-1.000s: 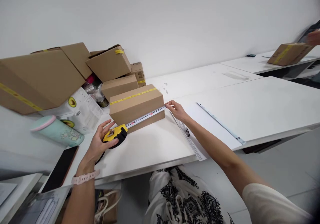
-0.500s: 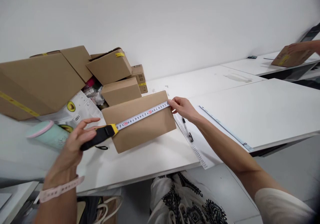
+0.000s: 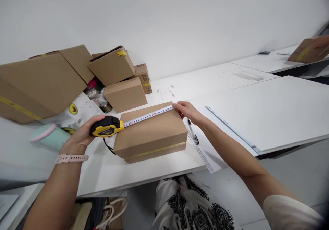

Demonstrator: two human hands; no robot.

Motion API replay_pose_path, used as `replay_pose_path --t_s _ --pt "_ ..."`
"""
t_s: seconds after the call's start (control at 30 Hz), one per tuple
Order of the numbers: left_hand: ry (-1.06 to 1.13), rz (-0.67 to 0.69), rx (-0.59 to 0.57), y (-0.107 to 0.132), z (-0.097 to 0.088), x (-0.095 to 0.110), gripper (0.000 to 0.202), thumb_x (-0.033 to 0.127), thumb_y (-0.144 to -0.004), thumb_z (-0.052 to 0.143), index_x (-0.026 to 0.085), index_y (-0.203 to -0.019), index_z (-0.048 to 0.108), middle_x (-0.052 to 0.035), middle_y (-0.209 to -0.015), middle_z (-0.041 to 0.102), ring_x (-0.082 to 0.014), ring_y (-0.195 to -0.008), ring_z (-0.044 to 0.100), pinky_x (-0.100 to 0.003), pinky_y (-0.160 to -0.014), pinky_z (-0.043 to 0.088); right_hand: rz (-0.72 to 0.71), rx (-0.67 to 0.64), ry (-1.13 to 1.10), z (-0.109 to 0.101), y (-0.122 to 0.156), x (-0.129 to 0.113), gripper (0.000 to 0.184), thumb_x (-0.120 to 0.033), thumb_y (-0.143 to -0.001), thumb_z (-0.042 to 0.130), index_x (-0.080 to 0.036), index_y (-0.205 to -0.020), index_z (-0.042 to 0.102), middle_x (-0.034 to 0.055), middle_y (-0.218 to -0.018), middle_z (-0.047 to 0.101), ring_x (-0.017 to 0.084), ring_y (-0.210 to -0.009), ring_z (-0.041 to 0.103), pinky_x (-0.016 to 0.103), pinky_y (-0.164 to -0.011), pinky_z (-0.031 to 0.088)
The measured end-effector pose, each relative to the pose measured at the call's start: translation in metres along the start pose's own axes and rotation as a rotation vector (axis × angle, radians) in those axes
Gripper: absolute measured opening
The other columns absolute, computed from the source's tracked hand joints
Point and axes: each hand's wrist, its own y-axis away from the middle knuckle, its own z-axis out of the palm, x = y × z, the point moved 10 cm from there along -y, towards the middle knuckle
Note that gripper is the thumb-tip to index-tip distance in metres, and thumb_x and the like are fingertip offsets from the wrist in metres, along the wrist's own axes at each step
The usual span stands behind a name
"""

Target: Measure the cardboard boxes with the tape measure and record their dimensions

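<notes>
A closed cardboard box lies on the white table in front of me, a yellow strip along its near side. My left hand is wrapped round the black-and-yellow case of a tape measure at the box's left end. The white blade runs out of the case across the box's top. At the far right edge, my right hand pinches the blade's end between thumb and fingers. A black wrist strap hangs from the case.
Cardboard boxes are piled at the back left, beside a mint tumbler and an avocado-printed white package. To the right lie a pen, ruler and paper. A co-worker's hand holds another box.
The box has tipped back, so its near side with the yellow strip now shows. My left hand has rolled the tape case, turning its yellow side into view. The co-worker's box has shifted right.
</notes>
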Motion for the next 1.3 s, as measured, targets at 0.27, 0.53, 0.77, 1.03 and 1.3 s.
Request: replay_pose_path --t_s 0.27,0.53,0.77,1.03,1.3 --pt "0.048 -0.167 -0.084 -0.012 0.009 -0.012 0.052 0.053 -0.057 0.077 0.013 -0.092 0.076 -0.0108 -0.083 0.078 -0.0295 -0.069 0.070 -0.039 -0.054 0.059 -0.056 0.141 -0.003 -0.003 0.018 0.011 0.031 -0.047 -0.087 0.060 -0.023 -0.072 0.046 -0.0013 -0.070 0.051 0.015 -0.066 0.050 0.027 -0.052 0.041" --pt "0.022 -0.148 -0.157 -0.019 0.019 -0.010 0.056 0.055 -0.058 0.079 0.015 -0.096 0.078 -0.0099 -0.085 0.079 -0.0302 -0.071 0.071 -0.038 -0.059 0.058 -0.056 0.129 0.051 -0.011 0.034 0.018 0.032 -0.043 -0.087 0.056 -0.023 -0.066 0.042 -0.0004 -0.068 0.048 0.017 -0.067 0.047 0.030 -0.057 0.041" --pt "-0.027 -0.169 -0.167 -0.026 0.029 -0.004 0.060 0.057 -0.052 0.081 0.018 -0.096 0.077 -0.0087 -0.087 0.079 -0.0315 -0.072 0.069 -0.037 -0.059 0.056 0.001 0.141 0.071 -0.014 0.073 0.028 0.036 -0.046 -0.092 0.054 -0.023 -0.067 0.040 -0.0012 -0.068 0.046 0.017 -0.066 0.045 0.032 -0.061 0.037" --pt "-0.111 -0.143 -0.179 -0.029 0.032 -0.001 0.054 0.058 -0.059 0.075 0.019 -0.097 0.076 -0.0070 -0.083 0.077 -0.0308 -0.072 0.068 -0.036 -0.058 0.055 -0.391 0.342 0.089 -0.022 0.092 0.003 0.015 -0.036 -0.093 0.060 -0.029 -0.106 0.061 0.0072 -0.129 0.061 0.026 -0.121 0.055 0.046 -0.101 0.045" --pt "-0.112 -0.089 -0.195 -0.059 0.016 -0.002 0.067 0.059 -0.060 0.080 0.017 -0.111 0.073 -0.0097 -0.100 0.078 -0.0306 -0.082 0.068 -0.033 -0.062 0.056 -0.497 0.271 0.107 -0.012 0.088 -0.005 0.010 -0.032 -0.095 0.059 -0.028 -0.093 0.069 0.0073 -0.131 0.065 0.026 -0.130 0.053 0.051 -0.110 0.041"
